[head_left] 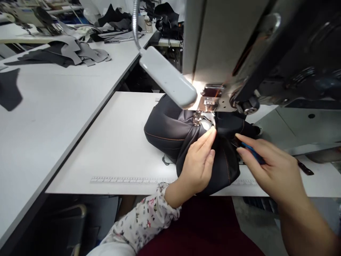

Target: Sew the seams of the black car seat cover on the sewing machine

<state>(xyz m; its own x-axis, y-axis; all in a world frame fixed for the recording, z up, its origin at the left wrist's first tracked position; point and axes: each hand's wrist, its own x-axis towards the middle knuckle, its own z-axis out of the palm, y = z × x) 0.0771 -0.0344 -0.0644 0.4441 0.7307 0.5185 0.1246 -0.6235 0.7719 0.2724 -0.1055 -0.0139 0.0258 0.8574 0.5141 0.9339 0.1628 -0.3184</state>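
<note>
A black leather-like cover with orange stitching is bunched under the presser foot of a sewing machine. My left hand presses on the cover just in front of the foot, fingers straight and together, gripping its folded edge. A pale lining patch shows beside the foot. To the right, my right hand pinches a small blue-handled tool between thumb and fingers. Its dark tip is against the cover and partly hidden, so its exact kind is unclear.
A grey lamp on a bendable neck hangs over the cover's left side. A ruler strip runs along the table's front edge. Grey and black cut pieces lie on the left table. A dark-handled tool rests at right.
</note>
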